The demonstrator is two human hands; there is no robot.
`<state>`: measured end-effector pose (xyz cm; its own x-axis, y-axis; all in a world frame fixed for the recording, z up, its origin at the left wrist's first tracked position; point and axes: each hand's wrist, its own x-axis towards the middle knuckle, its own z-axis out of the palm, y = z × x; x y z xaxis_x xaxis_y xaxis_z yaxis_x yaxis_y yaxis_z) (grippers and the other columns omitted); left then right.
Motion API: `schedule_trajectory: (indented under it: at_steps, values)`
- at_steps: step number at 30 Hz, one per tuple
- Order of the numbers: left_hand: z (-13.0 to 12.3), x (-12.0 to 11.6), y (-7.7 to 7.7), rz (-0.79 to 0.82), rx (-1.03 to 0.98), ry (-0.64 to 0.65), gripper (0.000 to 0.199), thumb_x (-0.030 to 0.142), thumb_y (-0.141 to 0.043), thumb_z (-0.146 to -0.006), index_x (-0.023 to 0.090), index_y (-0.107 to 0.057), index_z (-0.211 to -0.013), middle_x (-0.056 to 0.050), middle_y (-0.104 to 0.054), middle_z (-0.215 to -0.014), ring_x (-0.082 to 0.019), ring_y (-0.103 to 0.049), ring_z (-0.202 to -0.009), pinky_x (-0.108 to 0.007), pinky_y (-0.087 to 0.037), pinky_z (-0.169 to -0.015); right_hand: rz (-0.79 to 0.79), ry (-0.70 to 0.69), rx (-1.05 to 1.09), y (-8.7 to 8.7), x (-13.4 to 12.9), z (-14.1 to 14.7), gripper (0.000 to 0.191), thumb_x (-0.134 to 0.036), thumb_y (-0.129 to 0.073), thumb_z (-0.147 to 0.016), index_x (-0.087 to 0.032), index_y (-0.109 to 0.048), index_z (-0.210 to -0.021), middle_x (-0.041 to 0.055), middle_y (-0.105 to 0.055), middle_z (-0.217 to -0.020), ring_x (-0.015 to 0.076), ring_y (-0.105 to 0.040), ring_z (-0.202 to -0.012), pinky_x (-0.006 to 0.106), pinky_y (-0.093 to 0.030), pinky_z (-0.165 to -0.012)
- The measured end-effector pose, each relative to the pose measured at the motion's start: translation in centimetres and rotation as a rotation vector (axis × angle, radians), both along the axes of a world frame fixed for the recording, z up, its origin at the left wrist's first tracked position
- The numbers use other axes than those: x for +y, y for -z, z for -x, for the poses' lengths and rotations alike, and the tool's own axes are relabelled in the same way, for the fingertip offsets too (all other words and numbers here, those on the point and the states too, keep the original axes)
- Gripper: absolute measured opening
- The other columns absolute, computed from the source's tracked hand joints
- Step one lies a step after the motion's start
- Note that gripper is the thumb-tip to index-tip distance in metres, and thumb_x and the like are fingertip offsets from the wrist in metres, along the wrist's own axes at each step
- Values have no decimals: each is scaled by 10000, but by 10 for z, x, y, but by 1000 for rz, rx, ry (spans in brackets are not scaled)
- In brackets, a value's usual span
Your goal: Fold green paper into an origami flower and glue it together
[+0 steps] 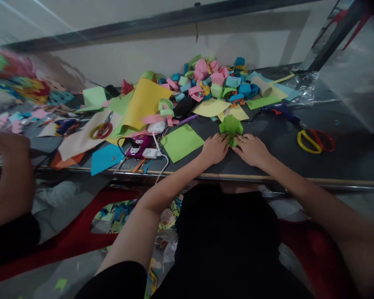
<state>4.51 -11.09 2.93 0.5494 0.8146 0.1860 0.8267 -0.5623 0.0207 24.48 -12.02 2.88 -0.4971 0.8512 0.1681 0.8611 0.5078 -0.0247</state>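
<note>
A folded piece of green paper [231, 125] rests on the dark table near its front edge. My left hand [215, 148] grips its left side, fingers bent onto the paper. From the other side my right hand [251, 150] holds the near right edge, thumb and fingers pressed close to it. Part of the paper is hidden beneath the fingers. Just left of my left hand lies a flat green sheet [182, 142]. Scissors with yellow and red handles [308, 142] lie to the right of my right hand.
Many small folded paper pieces [216, 79] are heaped at the back. A purple power strip [139, 146] with white cables sits at the left, near a blue sheet [107, 158] and a second pair of scissors [101, 130]. A co-worker's arm [11, 178] is at far left.
</note>
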Motion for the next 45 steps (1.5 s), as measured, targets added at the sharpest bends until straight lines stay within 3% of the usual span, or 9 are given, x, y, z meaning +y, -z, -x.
schedule_trajectory:
  at_steps: [5, 12, 20, 24, 27, 32, 40, 45]
  values:
    - [0, -2, 2, -21, -25, 24, 494, 329, -413, -1062, 120, -588, -1474, -183, -623, -1493, -318, -585, -1270, -436, -510, -956, -51, 25, 45, 4, -4, 1, 480, -398, -397, -1063, -190, -668, -1400, 146, -697, -1409, 355, -557, -1230, 495, -494, -919]
    - [-1, -3, 4, -11, -67, 7, 480, 318, -430, -1055, 119, -605, -1455, -170, -646, -1470, -316, -587, -1274, -444, -503, -990, -15, 61, 24, 2, -6, 4, 511, -396, -383, -1065, -137, -645, -1419, 163, -667, -1450, 356, -536, -1274, 499, -478, -957]
    - [-6, 0, -8, 90, -15, -56, 569, 356, -434, -1047, 66, -522, -1528, -161, -581, -1553, -319, -513, -1394, -436, -444, -1120, 34, 152, 14, -7, -1, 12, 543, -411, -388, -1053, -147, -610, -1472, 144, -656, -1470, 384, -519, -1302, 529, -459, -1013]
    - [-8, 4, -8, 99, -5, -45, 570, 351, -441, -1036, 57, -532, -1515, -170, -574, -1556, -325, -497, -1410, -437, -430, -1127, 78, 129, 56, -6, 7, 8, 555, -412, -440, -1028, -149, -597, -1491, 135, -642, -1490, 389, -519, -1314, 538, -470, -1025]
    - [-9, 4, -7, 96, -22, -67, 562, 353, -433, -1041, 55, -536, -1506, -184, -613, -1505, -334, -515, -1385, -451, -441, -1101, 101, 117, 85, -4, 12, 2, 578, -459, -492, -1002, -163, -604, -1486, 134, -674, -1445, 397, -515, -1324, 542, -481, -1012]
    - [-11, 7, -7, 103, -49, -105, 528, 339, -479, -1030, 38, -560, -1457, -219, -731, -1204, -338, -572, -1329, -444, -450, -1082, 29, 175, 148, 1, 11, 4, 518, -462, -553, -956, -174, -688, -1365, 136, -721, -1361, 399, -532, -1277, 526, -487, -968]
    - [-4, 18, -3, 95, -72, -73, 404, 356, -533, -1025, 118, -665, -1324, -183, -698, -1207, -297, -668, -1151, -400, -475, -1041, -18, 142, 131, -1, 4, 6, 404, -445, -543, -969, -160, -798, -1097, 156, -792, -1023, 354, -591, -1135, 420, -488, -839]
    - [-5, 15, -5, 98, -76, -93, 361, 353, -484, -1065, 158, -703, -1276, -162, -699, -1172, -268, -676, -1111, -374, -479, -1002, -18, 142, 129, -5, 1, 5, 475, -518, -585, -945, -161, -787, -1185, 154, -786, -1005, 355, -595, -1121, 404, -487, -815]
